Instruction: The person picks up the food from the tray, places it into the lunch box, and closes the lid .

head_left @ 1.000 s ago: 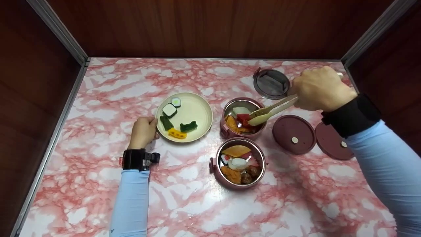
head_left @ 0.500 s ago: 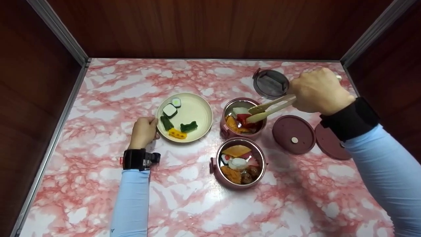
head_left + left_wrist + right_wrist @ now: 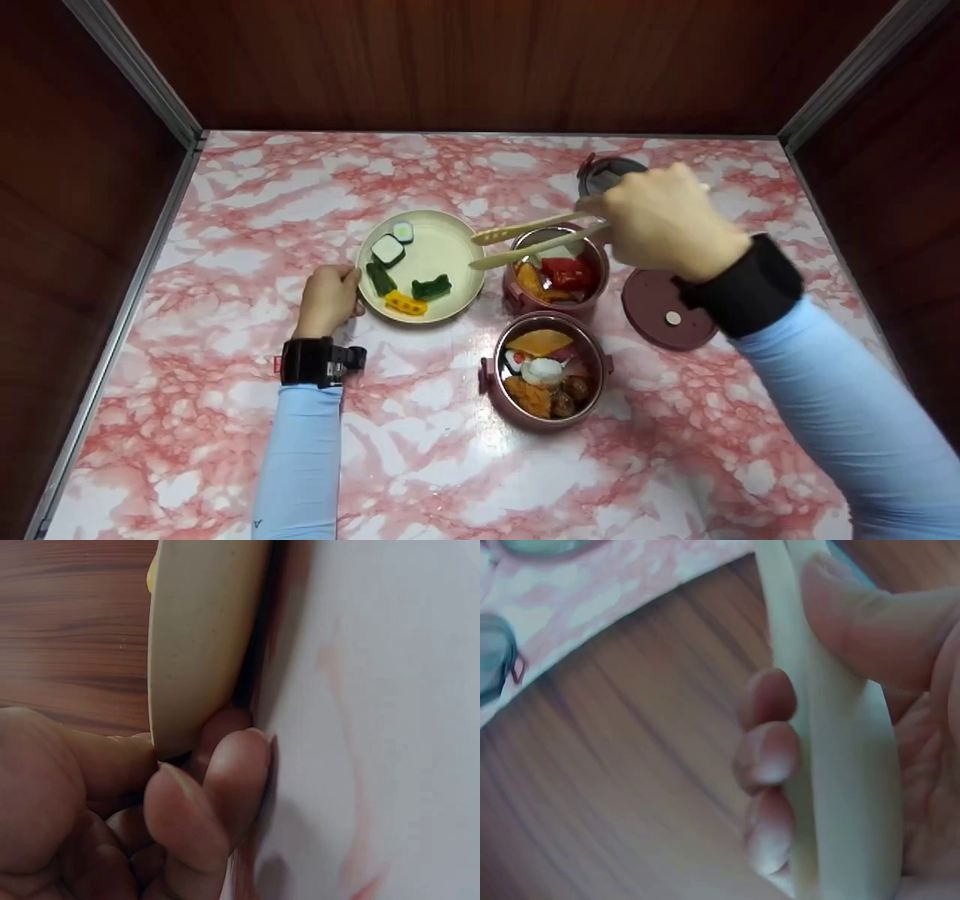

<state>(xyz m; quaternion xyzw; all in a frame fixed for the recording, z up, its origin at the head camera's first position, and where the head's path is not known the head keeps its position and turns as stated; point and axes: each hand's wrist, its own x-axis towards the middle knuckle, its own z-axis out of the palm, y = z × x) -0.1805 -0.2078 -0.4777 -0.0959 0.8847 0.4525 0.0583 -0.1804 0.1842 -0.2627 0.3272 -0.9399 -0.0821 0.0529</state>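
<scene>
My left hand (image 3: 328, 300) pinches the left rim of a cream plate (image 3: 450, 251), thumb above and fingers beneath in the left wrist view. On the plate lie two sushi-like rolls (image 3: 388, 250), two green pieces (image 3: 431, 288) and a yellow piece (image 3: 406, 303). My right hand (image 3: 664, 221) grips pale food tongs (image 3: 847, 765). Their tips are apart over the plate's right rim, with nothing seen between them. Below the tongs stands a maroon pot (image 3: 511, 276) holding a red piece (image 3: 571, 274), orange pieces (image 3: 529, 281) and a whitish piece partly hidden by the tongs.
A second maroon pot (image 3: 544, 425), nearer me, holds several toy-like foods, among them brown balls (image 3: 576, 388) and a yellow wedge (image 3: 538, 343). To the right lies a maroon lid (image 3: 660, 330). A dark lid (image 3: 592, 182), partly behind my right hand, lies farther back.
My right hand has moved left, carrying the tongs from inside the far pot to the plate's right rim; their tips have spread. My left hand stays on the plate.
</scene>
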